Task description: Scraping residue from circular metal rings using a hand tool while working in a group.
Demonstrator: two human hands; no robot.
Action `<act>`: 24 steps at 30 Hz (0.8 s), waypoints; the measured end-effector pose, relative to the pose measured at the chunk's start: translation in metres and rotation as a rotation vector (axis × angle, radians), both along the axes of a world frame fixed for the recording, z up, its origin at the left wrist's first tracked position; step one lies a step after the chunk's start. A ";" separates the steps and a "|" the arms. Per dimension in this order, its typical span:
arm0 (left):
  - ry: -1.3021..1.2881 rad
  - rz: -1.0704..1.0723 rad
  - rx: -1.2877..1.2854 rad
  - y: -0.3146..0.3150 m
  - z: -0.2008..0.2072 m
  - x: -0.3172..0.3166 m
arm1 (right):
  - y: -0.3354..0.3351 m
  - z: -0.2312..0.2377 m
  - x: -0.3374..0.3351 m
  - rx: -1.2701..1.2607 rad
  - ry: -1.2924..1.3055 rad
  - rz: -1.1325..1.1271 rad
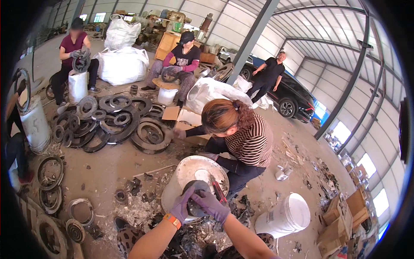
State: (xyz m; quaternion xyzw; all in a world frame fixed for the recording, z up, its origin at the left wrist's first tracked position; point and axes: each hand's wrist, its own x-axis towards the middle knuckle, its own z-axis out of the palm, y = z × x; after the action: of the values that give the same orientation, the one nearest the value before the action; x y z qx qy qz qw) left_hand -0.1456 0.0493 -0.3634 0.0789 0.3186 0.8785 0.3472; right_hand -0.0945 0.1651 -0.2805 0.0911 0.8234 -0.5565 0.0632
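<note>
Left hand (183, 206): purple glove, orange wristband, fingers curled round the left edge of a dark round part (195, 199).
Right hand (211, 205): purple glove, clamped on the right side of the same part, just beside the left hand.
Part: held on top of an upturned white bucket (183, 177), near centre.
Pliers (217, 189): red-handled, lying on the bucket top, right of the part.
Worker opposite (241, 138): striped top, crouched just beyond the bucket, bent over.
Ring pile (116, 125): dark metal rings on the floor, far left.
Second bucket (284, 216): white, lying on its side, near right.
Seated workers (75, 52): two, far left, each holding a ring.
Car (289, 97): dark, far right.
</note>
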 end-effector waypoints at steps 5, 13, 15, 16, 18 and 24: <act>-0.068 0.163 0.148 -0.003 -0.002 0.002 | -0.017 -0.018 -0.001 0.550 0.076 -0.046; -0.215 0.090 0.289 0.017 -0.030 -0.014 | -0.021 -0.023 0.008 1.064 0.404 0.142; -0.281 0.003 0.414 0.008 -0.022 -0.012 | -0.058 0.025 0.018 1.217 0.314 0.563; -0.300 0.022 0.379 0.007 0.017 0.000 | -0.048 -0.042 0.028 1.185 0.060 0.769; -0.325 0.103 0.352 0.011 0.052 0.010 | -0.083 -0.044 0.031 0.719 0.972 0.288; -0.355 0.374 0.156 0.020 0.010 -0.020 | -0.029 0.028 0.024 0.703 0.346 -0.104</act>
State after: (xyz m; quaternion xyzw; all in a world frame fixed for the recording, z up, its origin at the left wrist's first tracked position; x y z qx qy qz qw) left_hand -0.1655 0.0698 -0.3531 -0.1101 0.1929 0.9494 0.2219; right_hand -0.0704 0.1359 -0.2527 0.0537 0.9565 -0.2501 -0.1400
